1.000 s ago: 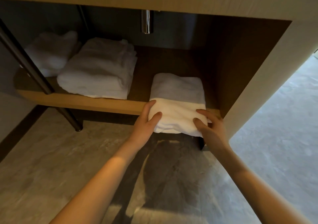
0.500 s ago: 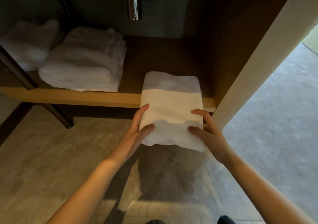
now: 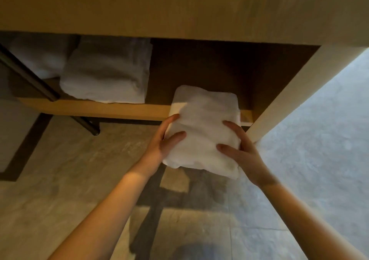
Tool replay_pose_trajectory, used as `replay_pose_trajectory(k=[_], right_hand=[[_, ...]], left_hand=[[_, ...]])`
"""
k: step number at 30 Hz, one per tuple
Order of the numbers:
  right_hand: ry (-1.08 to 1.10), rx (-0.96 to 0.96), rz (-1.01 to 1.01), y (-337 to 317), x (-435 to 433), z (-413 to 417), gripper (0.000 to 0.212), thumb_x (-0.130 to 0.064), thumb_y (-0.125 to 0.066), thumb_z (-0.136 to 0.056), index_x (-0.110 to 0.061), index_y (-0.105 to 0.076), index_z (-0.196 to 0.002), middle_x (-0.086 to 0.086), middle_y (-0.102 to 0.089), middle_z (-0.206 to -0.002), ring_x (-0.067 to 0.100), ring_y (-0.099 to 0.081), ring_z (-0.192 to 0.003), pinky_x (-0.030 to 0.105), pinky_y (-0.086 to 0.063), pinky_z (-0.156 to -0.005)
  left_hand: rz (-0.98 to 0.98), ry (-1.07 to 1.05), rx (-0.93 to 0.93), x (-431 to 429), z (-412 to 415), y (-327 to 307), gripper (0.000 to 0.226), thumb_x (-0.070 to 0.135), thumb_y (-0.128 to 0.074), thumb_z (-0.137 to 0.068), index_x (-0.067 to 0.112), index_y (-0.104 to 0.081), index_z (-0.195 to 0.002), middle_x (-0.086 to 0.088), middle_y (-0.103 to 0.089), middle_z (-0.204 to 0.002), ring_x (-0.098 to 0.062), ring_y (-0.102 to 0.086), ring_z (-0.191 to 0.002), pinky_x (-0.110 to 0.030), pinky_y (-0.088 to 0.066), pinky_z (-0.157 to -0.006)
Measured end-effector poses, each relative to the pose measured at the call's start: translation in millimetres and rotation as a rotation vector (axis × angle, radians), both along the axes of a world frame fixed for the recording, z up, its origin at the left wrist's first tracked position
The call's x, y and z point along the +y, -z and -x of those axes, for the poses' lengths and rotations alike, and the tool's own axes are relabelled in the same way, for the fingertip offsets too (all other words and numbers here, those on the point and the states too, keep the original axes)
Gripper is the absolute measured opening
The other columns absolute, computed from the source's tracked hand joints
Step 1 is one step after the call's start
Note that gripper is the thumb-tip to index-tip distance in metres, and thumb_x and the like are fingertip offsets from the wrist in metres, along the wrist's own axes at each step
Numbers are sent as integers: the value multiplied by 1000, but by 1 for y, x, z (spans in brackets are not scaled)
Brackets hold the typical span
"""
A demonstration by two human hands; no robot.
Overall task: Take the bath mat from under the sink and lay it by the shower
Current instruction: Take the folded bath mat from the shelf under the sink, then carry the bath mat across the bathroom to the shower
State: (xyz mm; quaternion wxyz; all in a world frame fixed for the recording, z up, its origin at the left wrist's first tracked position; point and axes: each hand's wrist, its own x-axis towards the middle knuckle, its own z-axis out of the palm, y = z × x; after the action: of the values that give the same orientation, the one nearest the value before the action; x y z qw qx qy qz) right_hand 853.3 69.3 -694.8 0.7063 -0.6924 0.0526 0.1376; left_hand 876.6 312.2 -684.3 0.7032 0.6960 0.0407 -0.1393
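Note:
A folded white bath mat (image 3: 205, 120) is held in front of the wooden shelf (image 3: 95, 109) under the sink, mostly out over the floor. My left hand (image 3: 166, 142) grips its left edge, thumb on top. On the right edge, my right hand (image 3: 241, 152) holds it with the fingers spread across the top. The mat's far end still overlaps the shelf's front lip; whether it touches the shelf I cannot tell.
Two stacks of folded white towels (image 3: 107, 74) lie on the shelf's left part. A dark metal leg (image 3: 50, 94) slants down to the floor at left. The vanity's side panel (image 3: 287, 94) stands right of the mat. Tiled floor (image 3: 319, 140) spreads to the right.
Both hands have drawn the mat off the shelf toward me, so most of it now hangs over the floor. The view has risen, hiding the drain pipe behind the vanity front.

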Motion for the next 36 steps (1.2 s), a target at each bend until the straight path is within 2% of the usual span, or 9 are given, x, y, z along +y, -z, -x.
replay_pose_trajectory(k=[5, 10, 15, 18, 21, 22, 28, 33, 36], right_hand=[[49, 137, 80, -55, 13, 39, 65, -38, -80, -72, -54, -50, -127, -15, -45, -131, 20, -47, -119, 42, -57, -90], [11, 239, 73, -147, 26, 94, 59, -28, -76, -82, -59, -48, -124, -15, -49, -124, 18, -54, -110, 28, -60, -74], [33, 317, 53, -269, 30, 148, 62, -24, -80, -78, -52, -53, -126, -11, -55, -129, 18, -57, -115, 38, -59, -85], [-11, 326, 122, -363, 33, 164, 62, -26, -79, -80, -50, -50, -130, -10, -51, -135, 18, -53, -120, 42, -55, -93], [-3, 311, 101, -452, 37, 176, 61, -23, -79, -80, -53, -53, -127, -15, -52, -132, 15, -56, -117, 39, -57, -90], [4, 298, 99, -478, 38, 178, 61, -21, -79, -80, -53, -53, -126, -15, -53, -131, 15, -58, -115, 36, -58, -88], [65, 199, 73, -609, 56, 182, 62, -14, -77, -80, -52, -55, -124, -2, -50, -133, 24, -60, -110, 27, -59, -72], [111, 18, 53, -683, 71, 162, 64, -14, -78, -80, -49, -56, -127, -8, -55, -129, 15, -62, -107, 26, -58, -74], [141, -69, 40, -717, 75, 148, 63, -16, -79, -79, -49, -56, -128, -11, -53, -128, 16, -59, -111, 28, -59, -76]], left_hand=[[-3, -102, 134, 8, 45, -60, 45, 19, -71, -86, 47, -58, -118, 21, -56, -119, 3, -60, -100, -16, -54, -72], [-75, -120, 237, 20, 98, -148, 49, 12, -69, -88, 37, -56, -127, 2, -56, -131, -17, -57, -115, -27, -54, -85], [-129, -107, 368, 30, 152, -275, 51, 35, -75, -79, 60, -55, -118, 14, -49, -137, -9, -51, -120, -20, -47, -79], [-112, -117, 400, 32, 177, -364, 50, 31, -73, -84, 56, -54, -123, 17, -48, -137, -3, -51, -119, -19, -49, -78], [-89, -116, 364, 33, 193, -448, 48, 27, -70, -88, 51, -54, -126, 31, -47, -126, 19, -52, -101, -8, -50, -69], [-87, -121, 357, 35, 195, -473, 48, 26, -69, -88, 50, -54, -127, 33, -46, -123, 19, -53, -99, -8, -50, -67], [9, -121, 252, 52, 189, -598, 50, 23, -71, -86, 45, -53, -127, 13, -52, -124, -17, -57, -109, -30, -60, -75], [59, -19, 87, 66, 162, -673, 53, 24, -69, -87, 47, -48, -130, 3, -49, -135, -24, -57, -116, -49, -55, -90], [92, 38, -35, 72, 146, -708, 53, 27, -67, -89, 49, -46, -132, 9, -49, -135, -17, -57, -116, -43, -57, -89]])
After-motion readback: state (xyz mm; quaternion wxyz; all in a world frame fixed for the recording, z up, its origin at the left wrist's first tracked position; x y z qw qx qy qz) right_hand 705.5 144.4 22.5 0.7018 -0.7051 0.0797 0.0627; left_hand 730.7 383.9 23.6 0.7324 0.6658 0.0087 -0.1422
